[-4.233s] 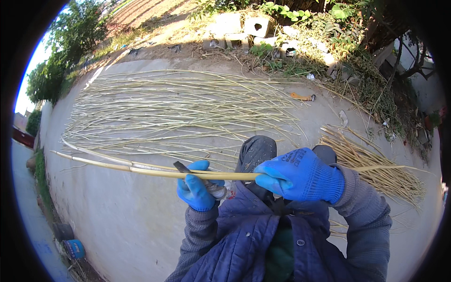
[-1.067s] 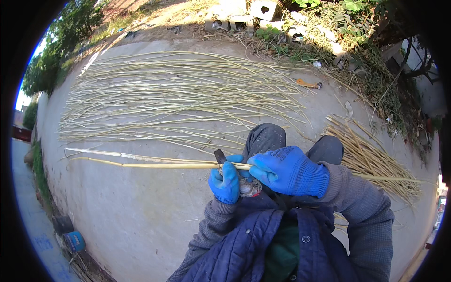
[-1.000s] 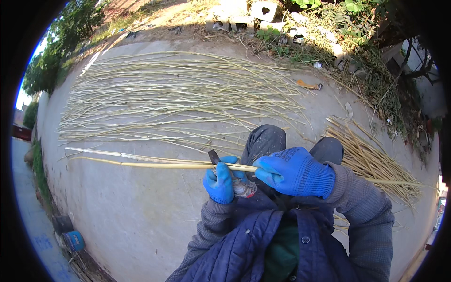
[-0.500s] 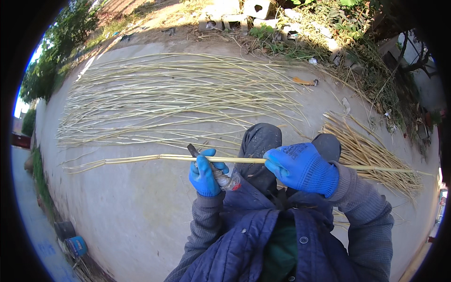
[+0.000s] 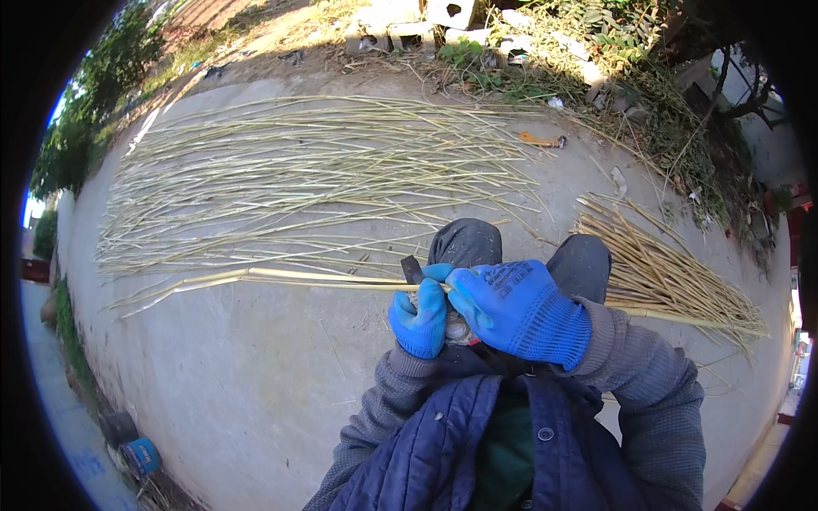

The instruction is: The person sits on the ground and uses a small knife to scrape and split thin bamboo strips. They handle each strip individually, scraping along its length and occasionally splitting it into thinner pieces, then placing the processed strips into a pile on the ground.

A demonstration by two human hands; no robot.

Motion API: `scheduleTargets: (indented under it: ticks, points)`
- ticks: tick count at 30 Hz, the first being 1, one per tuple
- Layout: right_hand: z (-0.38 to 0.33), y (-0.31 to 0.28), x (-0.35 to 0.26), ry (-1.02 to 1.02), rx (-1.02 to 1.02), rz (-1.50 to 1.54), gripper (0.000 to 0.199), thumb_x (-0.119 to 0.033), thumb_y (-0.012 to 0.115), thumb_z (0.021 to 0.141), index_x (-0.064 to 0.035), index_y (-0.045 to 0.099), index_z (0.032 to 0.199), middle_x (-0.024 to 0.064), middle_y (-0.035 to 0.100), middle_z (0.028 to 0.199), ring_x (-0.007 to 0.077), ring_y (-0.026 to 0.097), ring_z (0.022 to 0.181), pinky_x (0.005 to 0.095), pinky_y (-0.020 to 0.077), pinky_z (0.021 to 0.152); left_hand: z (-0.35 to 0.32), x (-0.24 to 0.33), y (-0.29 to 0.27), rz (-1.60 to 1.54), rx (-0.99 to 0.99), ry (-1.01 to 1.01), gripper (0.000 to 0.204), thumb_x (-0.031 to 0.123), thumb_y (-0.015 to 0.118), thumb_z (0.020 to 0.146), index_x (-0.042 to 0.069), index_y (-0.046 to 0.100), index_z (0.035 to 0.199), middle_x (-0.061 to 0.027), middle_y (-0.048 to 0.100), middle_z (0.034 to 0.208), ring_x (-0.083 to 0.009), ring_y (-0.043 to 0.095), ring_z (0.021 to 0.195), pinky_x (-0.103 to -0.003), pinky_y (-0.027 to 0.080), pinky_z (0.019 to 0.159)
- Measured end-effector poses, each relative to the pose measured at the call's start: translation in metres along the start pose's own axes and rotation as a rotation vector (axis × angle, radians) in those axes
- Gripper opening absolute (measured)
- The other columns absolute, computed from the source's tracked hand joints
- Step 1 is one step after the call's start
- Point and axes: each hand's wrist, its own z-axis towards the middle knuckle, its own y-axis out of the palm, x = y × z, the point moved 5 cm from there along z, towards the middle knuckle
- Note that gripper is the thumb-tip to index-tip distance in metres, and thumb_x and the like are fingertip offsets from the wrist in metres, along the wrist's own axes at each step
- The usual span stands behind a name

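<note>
My left hand (image 5: 418,324), in a blue glove, is closed around a knife with a wrapped handle. Its dark blade (image 5: 412,270) pokes up above the fingers. A long pale reed stalk (image 5: 332,279) passes across the blade. To the left of the knife it shows as two strips with a narrow gap; to the right it runs on past my knees. My right hand (image 5: 521,311), gloved in blue too, grips the stalk close beside the left one. The knife's handle is partly hidden behind the fingers.
Split pale reeds (image 5: 324,179) lie spread across the concrete ahead. A bundle of yellow-brown stalks (image 5: 673,272) rests at my right. Beyond the spread reeds sits an orange-handled tool (image 5: 540,140). Concrete blocks (image 5: 413,36) and brush line the far edge; a blue bucket (image 5: 141,457) stands lower left.
My left hand and the knife have moved right along the stalk, up against my right hand. My right hand has shifted slightly left. The two strips now stand apart over a longer stretch.
</note>
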Motion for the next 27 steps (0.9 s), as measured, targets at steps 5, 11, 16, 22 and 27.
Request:
scheduleTargets:
  ticks: [5,11,16,22,27]
  points:
    - [-0.011,0.007,0.027,0.035,0.011,-0.101,0.015,-0.022,0.063,0.089,-0.0076,0.058,0.093,0.0096,0.062,0.07,0.029,0.065,0.062,0.0436,0.05,0.053,0.019,-0.024,0.003,-0.269,-0.163,-0.18,0.031,0.026,0.055,0.102,-0.002,0.064,0.109,-0.0095,0.068,0.077,-0.0162,0.063,0.06,-0.028,0.053,0.057]
    - [-0.025,-0.004,0.051,0.22,0.0,0.141,0.023,-0.012,0.065,0.09,-0.0029,0.066,0.11,0.0168,0.069,0.086,0.0318,0.07,0.074,0.0398,0.0543,0.066,0.065,-0.008,-0.031,-0.053,-0.112,-0.38,0.035,0.037,0.059,0.099,0.002,0.06,0.1,-0.0083,0.064,0.072,-0.0146,0.06,0.056,-0.028,0.051,0.05]
    - [-0.025,-0.009,0.057,0.29,0.05,0.245,0.029,-0.01,0.064,0.09,-0.0007,0.066,0.118,0.0219,0.07,0.092,0.0322,0.071,0.081,0.0383,0.0553,0.072,0.104,0.018,-0.04,0.078,-0.149,-0.281,0.037,0.039,0.062,0.097,0.002,0.059,0.096,-0.0099,0.065,0.073,-0.0164,0.061,0.056,-0.03,0.051,0.05]
    - [-0.032,0.021,0.075,0.145,-0.054,0.04,0.021,-0.013,0.065,0.089,-0.0045,0.067,0.108,0.018,0.068,0.081,0.0328,0.068,0.071,0.0426,0.0531,0.064,0.112,-0.059,-0.102,0.015,-0.052,-0.461,0.039,0.041,0.064,0.095,0.003,0.06,0.096,-0.0121,0.067,0.077,-0.0184,0.062,0.057,-0.031,0.051,0.051]
    - [-0.012,0.044,0.079,0.05,-0.093,-0.06,0.011,-0.016,0.066,0.088,-0.0071,0.066,0.096,0.0146,0.065,0.073,0.0329,0.065,0.063,0.045,0.0488,0.056,0.109,-0.084,-0.142,-0.057,0.036,-0.404,0.043,0.045,0.065,0.094,0.003,0.061,0.1,-0.012,0.067,0.077,-0.0187,0.063,0.058,-0.031,0.052,0.051]
